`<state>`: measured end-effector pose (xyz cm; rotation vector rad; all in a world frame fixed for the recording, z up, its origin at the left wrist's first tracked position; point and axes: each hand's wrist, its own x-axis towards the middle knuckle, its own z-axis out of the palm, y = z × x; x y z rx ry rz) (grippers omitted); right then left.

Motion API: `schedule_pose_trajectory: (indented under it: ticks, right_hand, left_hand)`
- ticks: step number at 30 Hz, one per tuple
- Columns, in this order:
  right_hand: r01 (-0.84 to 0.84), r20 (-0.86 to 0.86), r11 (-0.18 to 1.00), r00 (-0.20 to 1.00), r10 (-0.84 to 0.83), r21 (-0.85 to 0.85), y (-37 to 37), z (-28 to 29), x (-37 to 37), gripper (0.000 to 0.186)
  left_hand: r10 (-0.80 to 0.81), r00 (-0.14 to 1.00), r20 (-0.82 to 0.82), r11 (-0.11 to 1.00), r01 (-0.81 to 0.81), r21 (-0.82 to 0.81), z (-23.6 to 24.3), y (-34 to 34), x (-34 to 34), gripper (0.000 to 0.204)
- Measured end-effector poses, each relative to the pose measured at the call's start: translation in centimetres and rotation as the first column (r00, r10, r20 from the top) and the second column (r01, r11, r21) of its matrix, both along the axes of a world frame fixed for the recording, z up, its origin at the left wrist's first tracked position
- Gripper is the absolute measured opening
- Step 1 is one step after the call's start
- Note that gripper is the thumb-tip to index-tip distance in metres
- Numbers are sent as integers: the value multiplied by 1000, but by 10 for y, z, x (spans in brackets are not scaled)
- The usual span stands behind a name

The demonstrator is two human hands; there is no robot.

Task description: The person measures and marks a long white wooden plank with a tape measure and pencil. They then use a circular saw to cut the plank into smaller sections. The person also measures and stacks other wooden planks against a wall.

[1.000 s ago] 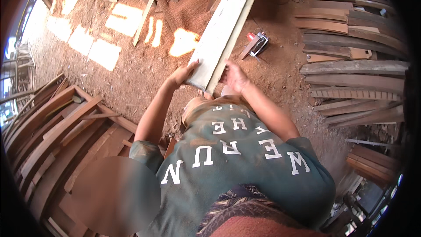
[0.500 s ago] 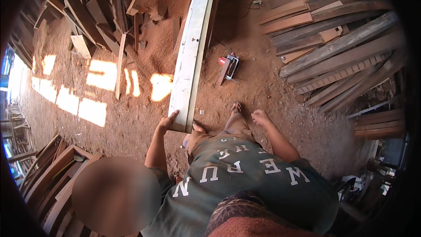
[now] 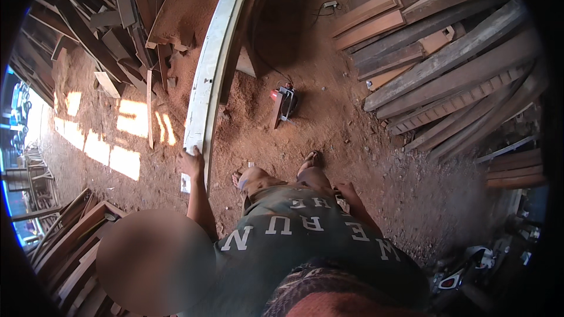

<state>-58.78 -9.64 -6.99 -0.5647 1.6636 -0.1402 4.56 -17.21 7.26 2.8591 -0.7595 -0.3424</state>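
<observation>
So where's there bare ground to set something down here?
The widest bare dirt lies between the red power tool and the stacked timber on the right. Another patch lies between the white board's near end and the lower-left timber. Scrap wood crowds the upper left.

From head height, the fisheye looks steeply down past the wearer's shirt (image 3: 282,246) toward the ground (image 3: 352,141).

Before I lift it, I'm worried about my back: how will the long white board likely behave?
The long white board is probably heavy and awkward from one end, as it runs past the view's top. Its side edge suggests stiffness, though lens curvature could mask sag. Its flat face makes rolling unlikely.
</observation>
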Motion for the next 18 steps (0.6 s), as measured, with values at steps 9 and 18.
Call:
schedule_pose_trajectory:
  ticks: [9, 18]
  right_hand:
    - [323, -179, 926, 916, -358, -196, -82, 50, -175, 27]
    - [222, 4, 963, 975, -224, -153, -174, 61, -158, 29]
  left_hand:
    - [-359, 886, -293, 925, 379, 13, -23, -123, -235, 66]
    - [-180, 685, -706, 939, 334, 85, -163, -131, -229, 53]
